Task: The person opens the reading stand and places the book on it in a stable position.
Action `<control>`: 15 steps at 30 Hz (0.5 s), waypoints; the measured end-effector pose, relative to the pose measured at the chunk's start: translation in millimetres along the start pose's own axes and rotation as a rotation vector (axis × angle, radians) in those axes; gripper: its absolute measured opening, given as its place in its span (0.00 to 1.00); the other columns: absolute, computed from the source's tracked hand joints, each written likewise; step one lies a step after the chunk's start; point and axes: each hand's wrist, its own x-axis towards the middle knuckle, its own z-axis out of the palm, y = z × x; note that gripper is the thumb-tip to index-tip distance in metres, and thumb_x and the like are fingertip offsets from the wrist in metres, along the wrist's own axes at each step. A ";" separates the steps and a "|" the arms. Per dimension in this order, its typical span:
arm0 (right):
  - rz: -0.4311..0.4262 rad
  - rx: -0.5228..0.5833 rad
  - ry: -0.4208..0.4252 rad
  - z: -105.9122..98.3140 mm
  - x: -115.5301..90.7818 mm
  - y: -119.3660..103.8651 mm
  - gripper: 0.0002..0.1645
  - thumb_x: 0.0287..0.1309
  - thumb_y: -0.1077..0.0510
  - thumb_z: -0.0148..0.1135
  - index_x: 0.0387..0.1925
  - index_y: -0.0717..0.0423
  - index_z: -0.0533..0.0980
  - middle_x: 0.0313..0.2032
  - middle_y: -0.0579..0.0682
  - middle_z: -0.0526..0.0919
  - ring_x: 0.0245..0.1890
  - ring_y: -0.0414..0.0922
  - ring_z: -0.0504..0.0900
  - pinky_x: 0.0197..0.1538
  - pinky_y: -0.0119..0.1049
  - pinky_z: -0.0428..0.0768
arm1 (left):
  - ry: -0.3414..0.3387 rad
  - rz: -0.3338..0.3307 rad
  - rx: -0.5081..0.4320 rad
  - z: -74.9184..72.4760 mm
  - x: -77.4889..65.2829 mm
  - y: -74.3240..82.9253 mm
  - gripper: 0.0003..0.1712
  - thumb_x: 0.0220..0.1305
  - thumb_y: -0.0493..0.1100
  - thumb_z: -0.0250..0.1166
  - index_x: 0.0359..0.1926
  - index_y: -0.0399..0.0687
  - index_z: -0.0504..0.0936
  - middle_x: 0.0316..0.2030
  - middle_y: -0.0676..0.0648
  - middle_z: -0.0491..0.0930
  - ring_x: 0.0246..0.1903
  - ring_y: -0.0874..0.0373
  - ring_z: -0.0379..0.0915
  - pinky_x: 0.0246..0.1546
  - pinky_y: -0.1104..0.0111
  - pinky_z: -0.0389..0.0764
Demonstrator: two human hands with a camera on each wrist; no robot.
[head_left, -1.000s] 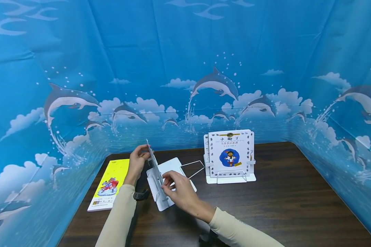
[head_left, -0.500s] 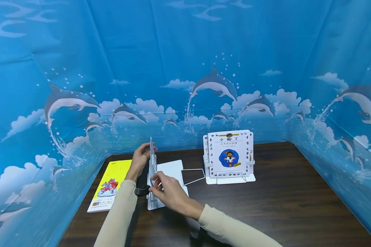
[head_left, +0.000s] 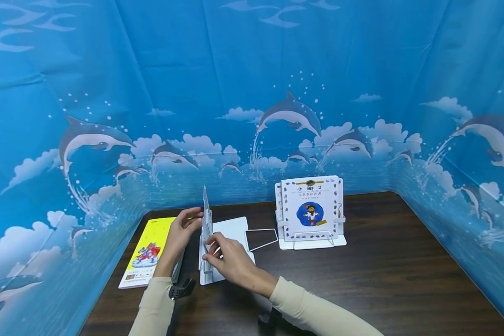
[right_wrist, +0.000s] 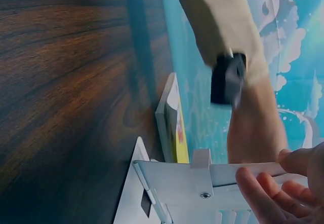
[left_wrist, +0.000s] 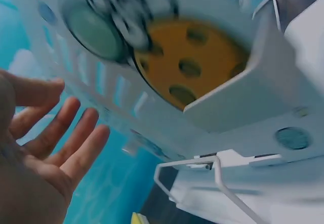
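Observation:
A white book stand (head_left: 229,229) is in the middle of the head view, its flat base on the table and its back plate (head_left: 207,214) upright, almost edge-on. My right hand (head_left: 232,262) pinches the near edge of this plate between thumb and fingers; the right wrist view shows the grip beside a small clip (right_wrist: 201,159). Left of the plate, my left hand (head_left: 184,233) has loosely bent fingers. In the left wrist view those fingers (left_wrist: 83,145) are apart from the plate, which carries a blurred cartoon print (left_wrist: 190,64). A wire loop (head_left: 262,239) extends right from the base.
A yellow-covered book (head_left: 149,252) lies flat at the left, partly behind the left forearm. To the right, another white stand (head_left: 312,243) holds upright books, the front one a white picture book (head_left: 311,186). A dolphin-print curtain (head_left: 252,93) encloses the dark wooden table (head_left: 382,275).
The back plate has swung from a slant to nearly edge-on, and the base has turned slightly. My left hand has come off the plate's upper edge, leftward and nearer. My right hand keeps its pinch.

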 end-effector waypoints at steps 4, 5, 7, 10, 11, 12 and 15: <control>0.015 0.025 -0.010 -0.2 1.1 0.7 0.16 0.70 0.56 0.71 0.55 0.54 0.78 0.38 0.46 0.89 0.34 0.30 0.85 0.41 0.20 0.82 | -0.036 0.075 -0.006 -5.7 -33.3 9.5 0.28 0.78 0.47 0.65 0.72 0.43 0.72 0.68 0.38 0.77 0.68 0.49 0.76 0.57 0.81 0.77; 0.017 0.031 -0.011 -0.1 1.5 0.9 0.17 0.70 0.56 0.71 0.55 0.54 0.78 0.38 0.46 0.89 0.34 0.30 0.85 0.41 0.20 0.82 | -0.050 0.097 -0.010 -6.6 -40.5 12.4 0.28 0.78 0.47 0.64 0.72 0.43 0.72 0.68 0.38 0.76 0.67 0.52 0.75 0.58 0.80 0.78; 0.017 0.040 -0.010 -0.1 2.5 1.2 0.17 0.70 0.56 0.71 0.55 0.53 0.78 0.38 0.46 0.89 0.34 0.30 0.85 0.41 0.20 0.82 | -0.088 0.142 -0.028 -7.4 -52.8 18.7 0.28 0.77 0.44 0.64 0.72 0.42 0.70 0.69 0.39 0.74 0.66 0.57 0.74 0.59 0.77 0.79; 0.016 0.042 -0.012 -0.6 3.1 2.2 0.17 0.70 0.56 0.72 0.55 0.53 0.78 0.38 0.46 0.89 0.34 0.29 0.84 0.41 0.20 0.82 | -0.128 0.196 -0.038 -4.8 -65.1 25.3 0.35 0.70 0.37 0.67 0.74 0.41 0.66 0.70 0.39 0.71 0.63 0.63 0.75 0.59 0.74 0.80; 0.015 0.042 -0.016 -1.0 3.2 2.7 0.17 0.70 0.56 0.72 0.55 0.52 0.77 0.39 0.46 0.89 0.34 0.28 0.84 0.41 0.20 0.82 | -0.129 0.210 -0.039 -3.2 -67.4 26.6 0.37 0.68 0.36 0.69 0.74 0.40 0.65 0.70 0.39 0.70 0.62 0.64 0.75 0.58 0.73 0.81; 0.012 0.045 -0.024 -1.7 3.4 3.2 0.16 0.70 0.56 0.72 0.55 0.53 0.77 0.39 0.46 0.89 0.35 0.28 0.84 0.42 0.20 0.82 | -0.127 0.217 -0.040 -1.4 -69.0 27.5 0.39 0.66 0.34 0.71 0.74 0.39 0.65 0.70 0.38 0.70 0.61 0.66 0.76 0.58 0.73 0.82; 0.008 0.077 -0.072 -5.9 4.6 5.3 0.16 0.70 0.59 0.70 0.55 0.53 0.78 0.41 0.47 0.89 0.37 0.29 0.84 0.43 0.20 0.82 | -0.091 0.242 -0.023 3.5 -69.7 27.6 0.40 0.62 0.32 0.75 0.72 0.39 0.67 0.68 0.38 0.72 0.57 0.69 0.77 0.56 0.74 0.83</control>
